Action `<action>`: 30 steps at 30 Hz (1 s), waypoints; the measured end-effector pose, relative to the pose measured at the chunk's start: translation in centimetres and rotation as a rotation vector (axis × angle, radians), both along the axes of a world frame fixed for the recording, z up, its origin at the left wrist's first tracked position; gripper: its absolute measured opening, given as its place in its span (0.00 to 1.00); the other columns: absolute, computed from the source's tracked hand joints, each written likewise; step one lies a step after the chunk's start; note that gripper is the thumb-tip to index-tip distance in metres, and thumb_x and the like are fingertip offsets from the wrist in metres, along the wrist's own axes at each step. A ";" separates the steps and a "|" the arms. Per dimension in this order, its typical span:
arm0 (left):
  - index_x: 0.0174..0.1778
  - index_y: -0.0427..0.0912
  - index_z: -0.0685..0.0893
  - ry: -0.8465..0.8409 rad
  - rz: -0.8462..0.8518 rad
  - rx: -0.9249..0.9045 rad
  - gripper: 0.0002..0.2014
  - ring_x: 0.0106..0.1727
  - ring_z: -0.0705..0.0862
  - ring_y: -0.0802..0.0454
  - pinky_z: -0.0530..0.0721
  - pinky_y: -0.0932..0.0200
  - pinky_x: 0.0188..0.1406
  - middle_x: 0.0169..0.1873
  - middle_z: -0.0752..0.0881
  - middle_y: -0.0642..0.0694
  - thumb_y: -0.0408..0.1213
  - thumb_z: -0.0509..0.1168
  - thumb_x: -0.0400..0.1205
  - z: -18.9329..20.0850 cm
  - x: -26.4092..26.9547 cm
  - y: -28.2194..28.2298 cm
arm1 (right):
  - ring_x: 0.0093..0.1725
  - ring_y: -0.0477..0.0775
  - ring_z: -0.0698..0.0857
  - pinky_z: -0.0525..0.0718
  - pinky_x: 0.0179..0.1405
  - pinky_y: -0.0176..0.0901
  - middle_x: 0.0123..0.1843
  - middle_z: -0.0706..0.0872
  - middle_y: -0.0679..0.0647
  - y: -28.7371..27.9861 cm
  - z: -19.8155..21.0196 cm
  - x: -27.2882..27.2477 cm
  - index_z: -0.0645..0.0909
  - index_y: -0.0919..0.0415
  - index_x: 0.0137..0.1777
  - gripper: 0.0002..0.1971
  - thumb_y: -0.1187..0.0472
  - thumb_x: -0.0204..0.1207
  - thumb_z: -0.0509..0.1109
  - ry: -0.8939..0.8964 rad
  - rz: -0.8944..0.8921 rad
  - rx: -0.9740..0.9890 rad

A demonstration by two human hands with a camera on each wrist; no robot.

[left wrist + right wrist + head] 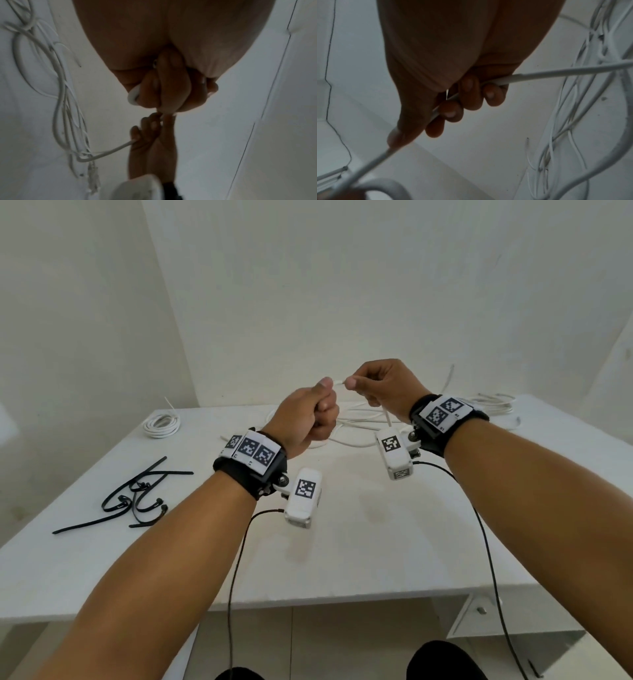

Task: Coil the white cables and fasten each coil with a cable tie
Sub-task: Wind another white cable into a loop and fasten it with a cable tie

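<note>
Head view shows both hands raised mid-frame over the counter (342,559), left hand (305,419) fisted and right hand (383,388) pinching one white cable (339,382); only the right wrist view shows that grip's fingers (469,94) curled round it

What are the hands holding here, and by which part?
Both hold one white cable. The left hand is fisted around a short loop of it; the right hand pinches the strand just beside, the rest trailing down to the table.
</note>
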State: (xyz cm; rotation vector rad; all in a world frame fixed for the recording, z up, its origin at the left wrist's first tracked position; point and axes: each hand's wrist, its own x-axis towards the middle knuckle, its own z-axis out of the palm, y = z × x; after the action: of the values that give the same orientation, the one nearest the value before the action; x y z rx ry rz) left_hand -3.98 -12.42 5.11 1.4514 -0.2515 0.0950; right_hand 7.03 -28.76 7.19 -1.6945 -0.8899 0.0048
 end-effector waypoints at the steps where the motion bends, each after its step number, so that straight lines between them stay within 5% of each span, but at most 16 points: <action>1: 0.26 0.48 0.67 -0.011 -0.005 -0.049 0.25 0.20 0.55 0.58 0.52 0.64 0.19 0.20 0.61 0.54 0.51 0.49 0.90 0.3 0.0 0.0 | 0.26 0.50 0.66 0.66 0.27 0.41 0.24 0.74 0.47 0.1 -0.4 0.2 0.88 0.57 0.36 0.13 0.48 0.73 0.79 0.013 0.001 0.006; 6: 0.25 0.47 0.72 -0.032 -0.085 -0.293 0.26 0.21 0.52 0.56 0.50 0.62 0.21 0.19 0.63 0.55 0.50 0.48 0.90 1.3 0.2 0.2 | 0.26 0.49 0.65 0.67 0.26 0.39 0.25 0.72 0.46 0.3 -2.1 0.6 0.91 0.56 0.46 0.13 0.48 0.82 0.70 0.055 0.010 -0.030; 10: 0.34 0.44 0.73 -0.104 -0.171 -0.424 0.20 0.18 0.59 0.56 0.62 0.63 0.22 0.22 0.67 0.53 0.47 0.47 0.90 2.6 0.5 0.3 | 0.25 0.48 0.65 0.68 0.25 0.38 0.26 0.70 0.46 -0.1 -3.1 0.8 0.91 0.53 0.55 0.15 0.48 0.86 0.65 0.035 -0.007 -0.129; 15: 0.39 0.42 0.75 -0.152 -0.027 -0.424 0.18 0.21 0.62 0.55 0.63 0.62 0.25 0.25 0.67 0.51 0.42 0.48 0.91 3.3 1.8 -0.2 | 0.22 0.38 0.72 0.72 0.31 0.36 0.29 0.74 0.48 0.1 -3.1 -0.4 0.89 0.44 0.59 0.17 0.45 0.87 0.59 -0.142 -0.077 -0.391; 18: 0.39 0.41 0.73 -0.157 0.134 -0.300 0.16 0.22 0.62 0.54 0.61 0.61 0.26 0.24 0.68 0.51 0.38 0.48 0.91 2.8 3.2 -0.8 | 0.28 0.41 0.74 0.74 0.34 0.36 0.31 0.77 0.49 0.6 -3.0 -1.5 0.89 0.43 0.59 0.17 0.44 0.87 0.58 -0.254 -0.083 -0.532; 22: 0.35 0.43 0.71 -0.196 0.280 0.130 0.17 0.24 0.66 0.54 0.65 0.61 0.26 0.24 0.69 0.53 0.38 0.48 0.90 1.3 4.5 -1.2 | 0.27 0.48 0.70 0.69 0.30 0.42 0.28 0.74 0.52 1.3 -3.0 -2.0 0.86 0.64 0.47 0.23 0.44 0.86 0.61 -0.315 -0.080 -0.613; 25: 0.38 0.42 0.72 -0.205 0.362 0.371 0.16 0.26 0.68 0.56 0.69 0.65 0.27 0.27 0.70 0.53 0.41 0.49 0.91 0.7 5.1 -1.6 | 0.25 0.46 0.69 0.66 0.29 0.38 0.27 0.75 0.50 1.3 -2.8 -2.5 0.81 0.66 0.40 0.21 0.49 0.87 0.62 -0.382 -0.085 -0.660; 28: 0.40 0.42 0.73 -0.226 0.455 0.581 0.15 0.28 0.72 0.59 0.72 0.70 0.31 0.29 0.74 0.54 0.42 0.50 0.91 0.0 5.7 -1.1 | 0.32 0.48 0.77 0.70 0.34 0.38 0.37 0.84 0.53 1.3 -2.4 -3.1 0.86 0.62 0.49 0.14 0.54 0.86 0.63 -0.432 -0.061 -0.703; 30: 0.38 0.44 0.73 -0.204 0.428 0.688 0.16 0.29 0.73 0.59 0.72 0.64 0.35 0.29 0.75 0.54 0.42 0.50 0.91 -0.6 6.2 -0.4 | 0.35 0.47 0.79 0.72 0.36 0.37 0.41 0.86 0.51 1.0 -2.1 -3.1 0.88 0.58 0.55 0.11 0.56 0.85 0.65 -0.435 -0.073 -0.695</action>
State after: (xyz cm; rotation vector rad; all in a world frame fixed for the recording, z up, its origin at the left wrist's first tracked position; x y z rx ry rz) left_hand 2.21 -12.85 4.48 2.1696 -0.1374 0.5489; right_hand 3.95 -27.80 5.08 -2.4323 -1.2386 -0.1201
